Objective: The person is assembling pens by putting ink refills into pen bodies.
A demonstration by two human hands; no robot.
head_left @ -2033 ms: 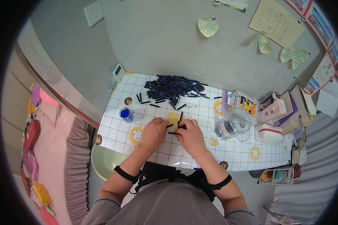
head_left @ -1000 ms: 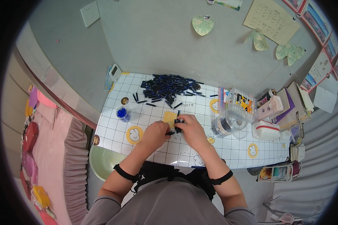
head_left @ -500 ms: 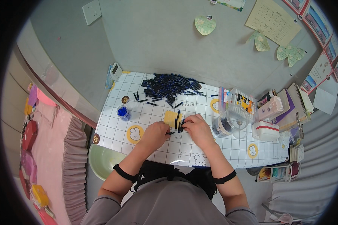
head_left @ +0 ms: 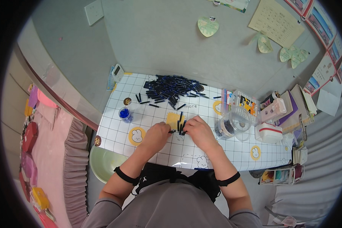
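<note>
My left hand [head_left: 158,135] is closed in a pinch over the table, with a short black tube [head_left: 172,131] poking out from its fingertips. Facing it, my right hand [head_left: 198,132] has its fingers pressed together on another dark tube, mostly hidden by them. Between the two hands several black tubes [head_left: 178,125] lie roughly lengthwise, partly over a yellow square [head_left: 172,118] printed on the tablecloth. Farther back is a big heap of the same black tubes [head_left: 173,88] with dark blue parts, and a few loose ones lie around its front edge.
A small clear jar [head_left: 125,115] of bright blue pieces stands to the left. On the right are a clear round tub [head_left: 225,128] with dark contents, a white pouch [head_left: 270,132] and a row of notebooks [head_left: 295,103]. A green basin [head_left: 104,165] sits below the table's left edge.
The fingers of my right hand have shifted slightly, and the tube beneath them sits a little nearer me. My left hand still pinches its tube, almost unmoved.
</note>
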